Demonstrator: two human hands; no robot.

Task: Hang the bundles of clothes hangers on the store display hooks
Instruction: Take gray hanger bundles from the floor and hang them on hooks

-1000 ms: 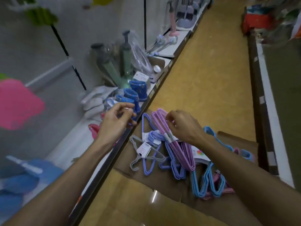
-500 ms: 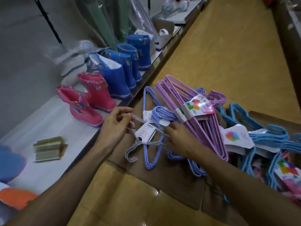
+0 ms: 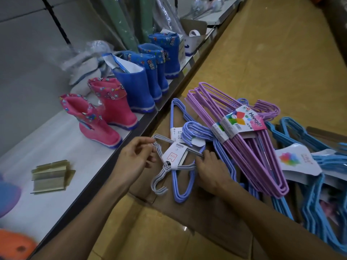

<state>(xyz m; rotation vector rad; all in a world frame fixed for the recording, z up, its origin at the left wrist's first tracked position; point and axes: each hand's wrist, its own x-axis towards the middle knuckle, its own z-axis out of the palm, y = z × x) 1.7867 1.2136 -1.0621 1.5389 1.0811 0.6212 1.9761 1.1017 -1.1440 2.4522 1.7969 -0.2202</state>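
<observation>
Shelf [image 3: 56,132], two pink boots [image 3: 105,117], both hands gripping one grey hanger bundle [image 3: 165,169]

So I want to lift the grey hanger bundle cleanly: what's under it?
The grey hanger bundle lies across a periwinkle hanger bundle, on brown cardboard. Left hand and right hand grip its ends, hiding what lies beneath them.
</observation>
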